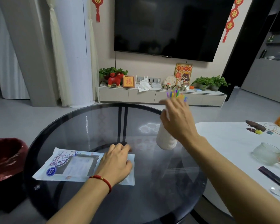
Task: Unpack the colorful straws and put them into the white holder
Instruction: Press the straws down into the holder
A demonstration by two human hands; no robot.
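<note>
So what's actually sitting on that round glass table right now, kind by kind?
Hands: 2, left hand and right hand
Flat plastic packet: 1
White holder: 1
Bunch of colourful straws standing in the holder: 1, single straws too blurred to count
Total: 5

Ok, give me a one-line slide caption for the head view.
Left hand flat on the empty packet, right hand by the straws standing in the white holder.
</note>
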